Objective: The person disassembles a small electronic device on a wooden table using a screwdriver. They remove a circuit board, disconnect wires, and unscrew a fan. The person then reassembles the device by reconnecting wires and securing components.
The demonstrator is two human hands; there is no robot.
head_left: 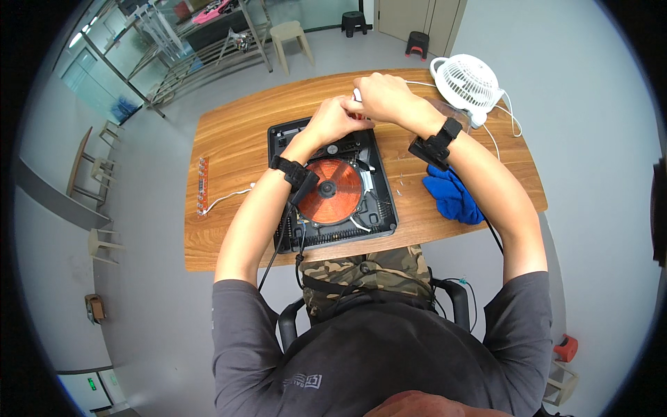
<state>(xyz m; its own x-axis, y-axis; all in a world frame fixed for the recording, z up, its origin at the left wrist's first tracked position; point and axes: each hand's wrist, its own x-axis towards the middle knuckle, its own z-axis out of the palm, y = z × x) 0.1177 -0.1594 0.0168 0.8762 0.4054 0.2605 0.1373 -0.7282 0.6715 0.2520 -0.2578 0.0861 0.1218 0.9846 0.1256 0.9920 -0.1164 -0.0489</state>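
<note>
An opened induction cooker [385, 208] lies on the wooden table, its round copper coil [338, 200] showing in the black plastic housing. My left hand [336, 121] is over the far edge of the housing, fingers bent round a small part with some red on it, mostly hidden. Touching it from the right, my right hand [383, 96] is closed on a small white object [357, 95] whose kind I cannot tell. A white lead lies over the near right of the housing. Black straps with small dark devices sit on both wrists.
A white fan [466, 81] with its cable stands at the table's far right corner. A blue cloth [453, 195] lies near the right edge, small scraps [400, 182] beside the cooker. On the left is an orange strip board [203, 185] with a white wire.
</note>
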